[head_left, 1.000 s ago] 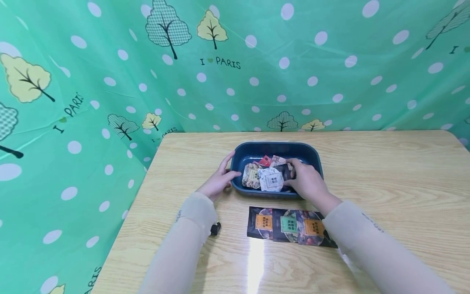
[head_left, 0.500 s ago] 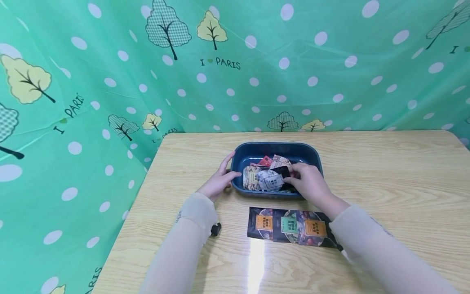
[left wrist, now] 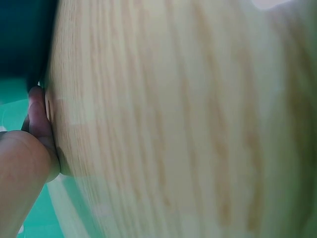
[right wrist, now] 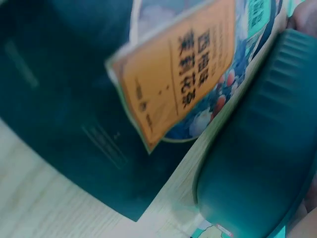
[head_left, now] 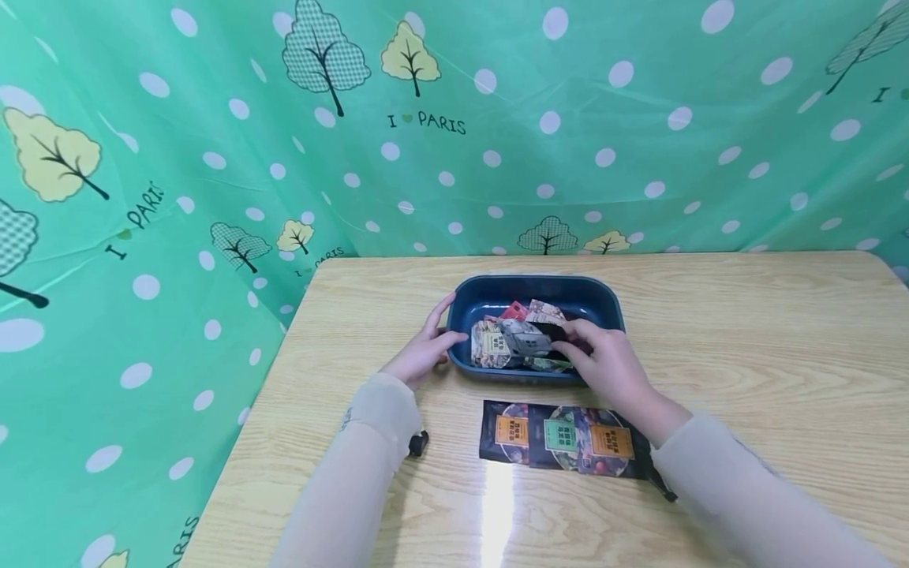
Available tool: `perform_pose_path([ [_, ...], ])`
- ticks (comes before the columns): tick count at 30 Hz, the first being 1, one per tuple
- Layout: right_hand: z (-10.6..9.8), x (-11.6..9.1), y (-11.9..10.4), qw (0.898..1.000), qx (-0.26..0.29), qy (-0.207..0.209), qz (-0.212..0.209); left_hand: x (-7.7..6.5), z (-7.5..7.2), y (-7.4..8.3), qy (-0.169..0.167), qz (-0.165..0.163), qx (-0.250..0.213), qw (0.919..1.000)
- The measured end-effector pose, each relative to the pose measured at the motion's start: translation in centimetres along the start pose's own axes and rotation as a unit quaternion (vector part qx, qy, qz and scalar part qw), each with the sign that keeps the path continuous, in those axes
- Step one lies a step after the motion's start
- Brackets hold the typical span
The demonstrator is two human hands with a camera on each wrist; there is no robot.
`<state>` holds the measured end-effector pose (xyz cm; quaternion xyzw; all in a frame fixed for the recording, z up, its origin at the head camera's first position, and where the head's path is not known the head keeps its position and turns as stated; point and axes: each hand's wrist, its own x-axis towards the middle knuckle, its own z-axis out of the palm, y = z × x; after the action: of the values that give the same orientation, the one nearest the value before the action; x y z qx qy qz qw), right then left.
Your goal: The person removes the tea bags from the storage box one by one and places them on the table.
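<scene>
A dark blue rectangular plastic basin point(head_left: 536, 377) stands on the table, with several printed sachets inside. My left hand point(head_left: 420, 351) holds its left side, thumb over the rim and fingers along the outer wall. Inside the basin, my right hand point(head_left: 604, 359) pinches the dark end of a black-and-white sachet point(head_left: 524, 339), now tilted and slightly blurred. Left of it lies a beige patterned sachet point(head_left: 488, 341); behind it are a red sachet point(head_left: 514, 311) and a pinkish one point(head_left: 545, 310). A greenish sachet point(head_left: 550, 364) shows partly below the held one.
In front of the basin lies a row of dark sachets with an orange label point(head_left: 511, 431), a green label point(head_left: 559, 435) and another orange label point(head_left: 611, 442). The right sleeve covers the row's right end. A small black object point(head_left: 419, 443) shows beside the left sleeve. A green patterned curtain point(head_left: 454, 158) hangs behind the table.
My right hand has shifted slightly right and lifted and tilted the black-and-white sachet, uncovering the greenish one beneath. My left hand and the basin have stayed in place.
</scene>
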<state>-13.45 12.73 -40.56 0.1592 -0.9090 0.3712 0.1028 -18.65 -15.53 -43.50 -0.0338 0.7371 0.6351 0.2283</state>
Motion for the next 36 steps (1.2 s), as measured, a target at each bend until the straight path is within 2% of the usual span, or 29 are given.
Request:
perform_pose_path([
  [3, -0.4, -0.3, -0.2, 1.0, 0.016, 0.019, 0.017, 0.0, 0.0, 0.1, -0.001, -0.002, 0.002, 1.0],
  [8, -1.5, -0.7, -0.8, 0.993, 0.065, 0.009, 0.096, 0.0, 0.0, 0.1, -0.002, -0.001, 0.003, 1.0],
  [12, -2.4, -1.0, -0.7, 0.977, 0.128, 0.001, 0.168, 0.0, 0.0, 0.0, -0.001, 0.0, 0.005, 1.0],
  [16, -3.1, -1.5, -0.2, 0.959, 0.181, 0.005, 0.216, 0.1, 0.0, 0.0, 0.0, -0.001, 0.001, 1.0],
  [25, -3.7, -3.2, 1.5, 0.928, 0.267, 0.008, 0.258, 0.0, 0.1, 0.0, -0.001, 0.003, -0.004, 1.0],
  [36, -4.3, -5.7, 3.1, 0.909, 0.303, -0.011, 0.286, -0.3, 0.2, 0.2, 0.004, -0.003, 0.002, 1.0],
])
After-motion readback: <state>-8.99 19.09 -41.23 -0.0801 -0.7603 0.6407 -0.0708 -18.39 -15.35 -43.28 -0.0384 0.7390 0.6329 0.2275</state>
